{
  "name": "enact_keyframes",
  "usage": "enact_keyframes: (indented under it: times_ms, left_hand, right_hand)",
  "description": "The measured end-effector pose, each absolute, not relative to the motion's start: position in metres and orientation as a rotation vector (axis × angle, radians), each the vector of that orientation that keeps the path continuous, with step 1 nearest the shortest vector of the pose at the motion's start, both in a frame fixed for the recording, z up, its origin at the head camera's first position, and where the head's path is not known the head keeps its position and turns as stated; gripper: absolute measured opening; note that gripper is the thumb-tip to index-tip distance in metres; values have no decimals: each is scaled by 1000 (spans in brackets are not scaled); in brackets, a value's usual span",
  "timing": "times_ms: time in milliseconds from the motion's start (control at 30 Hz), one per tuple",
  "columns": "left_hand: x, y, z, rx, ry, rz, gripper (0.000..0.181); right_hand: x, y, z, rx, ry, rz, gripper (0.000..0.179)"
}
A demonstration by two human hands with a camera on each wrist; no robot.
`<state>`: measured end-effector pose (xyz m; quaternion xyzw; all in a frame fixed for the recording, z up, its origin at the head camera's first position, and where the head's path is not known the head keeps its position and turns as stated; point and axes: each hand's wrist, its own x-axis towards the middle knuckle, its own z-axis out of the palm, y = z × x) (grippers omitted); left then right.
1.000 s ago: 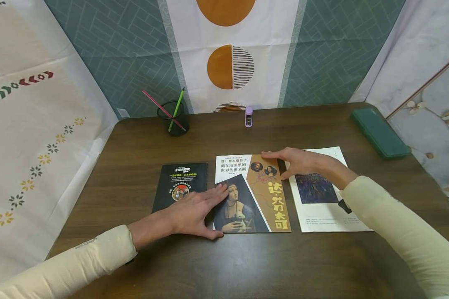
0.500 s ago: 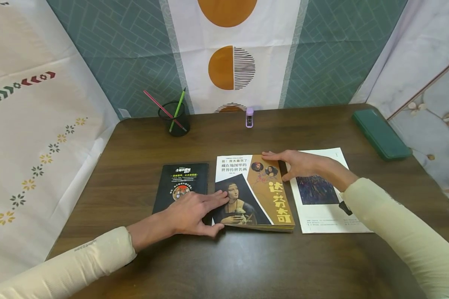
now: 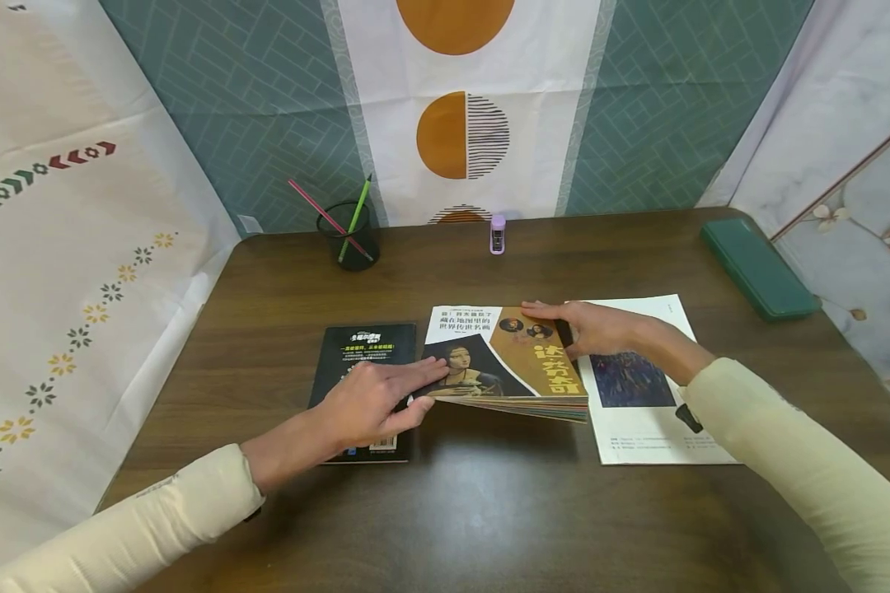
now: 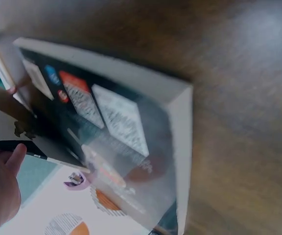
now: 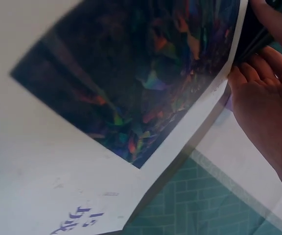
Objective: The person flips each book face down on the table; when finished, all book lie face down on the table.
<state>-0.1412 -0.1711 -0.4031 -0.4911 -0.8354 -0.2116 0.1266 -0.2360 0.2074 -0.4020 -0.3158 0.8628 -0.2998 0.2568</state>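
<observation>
The middle book [image 3: 512,354], with a portrait painting and an ochre panel on its cover, is tilted with its near edge raised off the table. My left hand [image 3: 374,403] grips its near left corner, fingers on the cover and thumb at the lower edge. At the far right edge, my right hand [image 3: 601,328] holds the book's side; the right wrist view shows the fingers of that hand [image 5: 266,93] curled at the edge. A black book [image 3: 363,362] lies left, partly under my left hand. To the right lies a white book [image 3: 638,424] with a dark painting, partly behind my right wrist.
A black mesh pencil cup [image 3: 356,247] with two pencils stands at the back left. A small lilac object [image 3: 497,235] stands at the table's back edge. At the back right lies a green case [image 3: 760,268]. Patterned cloth hangs around the wooden table [image 3: 482,511].
The middle book's near edge has risen from the table, showing its page edges. My left hand has moved up with it, uncovering the black book's lower part. My right hand stays nearly in place.
</observation>
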Motion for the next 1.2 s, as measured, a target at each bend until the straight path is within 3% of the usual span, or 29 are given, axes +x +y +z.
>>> enact_keyframes:
  times_ms: [500, 633, 1133, 1200]
  left_hand:
    - [-148, -173, -376, -1371, -2355, -628, 61]
    - [-149, -174, -368, -1330, -2357, -625, 61]
    - [-153, -192, -331, -1209, -2223, -707, 42]
    - [-154, -193, -328, -1198, -2211, -703, 31]
  right_hand:
    - [-232, 217, -411, -933, 2489, -1050, 45]
    - [-230, 218, -409, -870, 2481, -1127, 47]
    - [-214, 223, -387, -737, 2656, -1083, 18]
    - [-212, 223, -384, -716, 2684, -1103, 17]
